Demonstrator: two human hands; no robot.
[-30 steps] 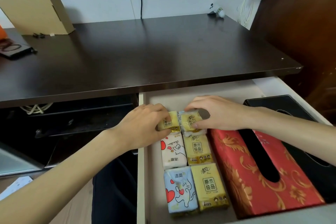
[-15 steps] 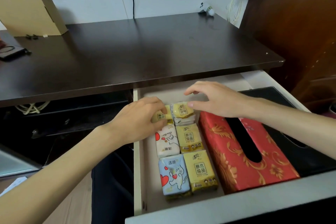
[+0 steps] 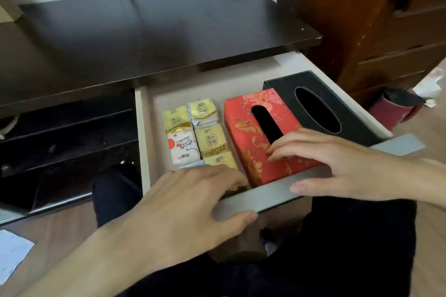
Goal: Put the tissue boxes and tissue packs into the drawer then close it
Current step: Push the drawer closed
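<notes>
The pale drawer (image 3: 142, 132) is pulled out under the dark desk top (image 3: 169, 31). Inside lie a red floral tissue box (image 3: 243, 132) and, to its right, a black tissue box (image 3: 282, 83). Left of them are small tissue packs: yellow ones (image 3: 212, 140), a white one with red hearts (image 3: 183, 149) and a crumpled one (image 3: 201, 109) at the back. My left hand (image 3: 193, 205) grips the grey drawer front (image 3: 265, 196), fingers inside over the nearest packs and thumb outside. My right hand (image 3: 337, 164) holds the same front, fingers resting on the red box.
A brown wooden cabinet (image 3: 374, 19) stands close on the right, with a dark red cup (image 3: 391, 108) on the floor beside it. Open dark shelves (image 3: 67, 132) sit left of the drawer. A sheet of paper (image 3: 12, 253) lies on the floor. My dark-trousered legs are under the drawer.
Both hands let go of the back tissue packs and drew back to the near edge, where they now grip the drawer front. The view tilted down.
</notes>
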